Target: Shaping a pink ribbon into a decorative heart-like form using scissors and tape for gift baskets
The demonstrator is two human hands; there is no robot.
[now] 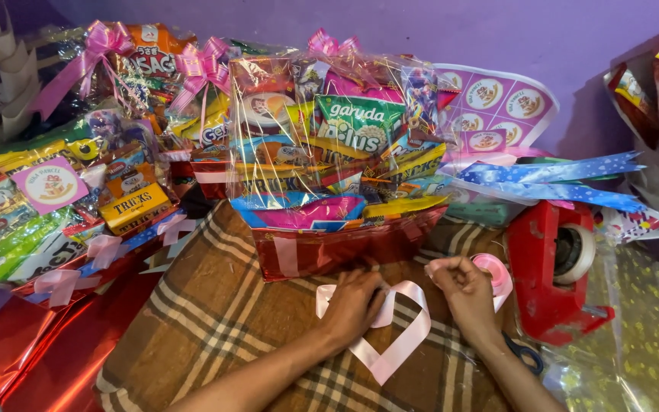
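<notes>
Right below me, my left hand [354,304] presses down on a length of pale pink ribbon [406,336], fingers bent and pinching it where the strand crosses itself. That ribbon lies in a loop on the brown plaid blanket [215,313], folded to a point at the near end. My right hand [463,288] is just beside it, fingers curled and pinching the ribbon's other end, which runs to the pink ribbon spool [496,273] tucked behind that hand. Blue-handled scissors [526,353] lie under my right wrist on the blanket. To the right stands a red tape dispenser [547,271] with its roll of tape facing right, and a sheet of clear wrap with gold dots [642,336] lies past it. Just beyond my hands sits a snack hamper [329,152] in a red foil base, wrapped in clear cellophane and topped with a pink bow [328,42]. More wrapped hampers [101,137] with pink bows crowd the left side. Blue patterned ribbon strips [558,179] lie right of the middle hamper, against the purple wall [421,27].
</notes>
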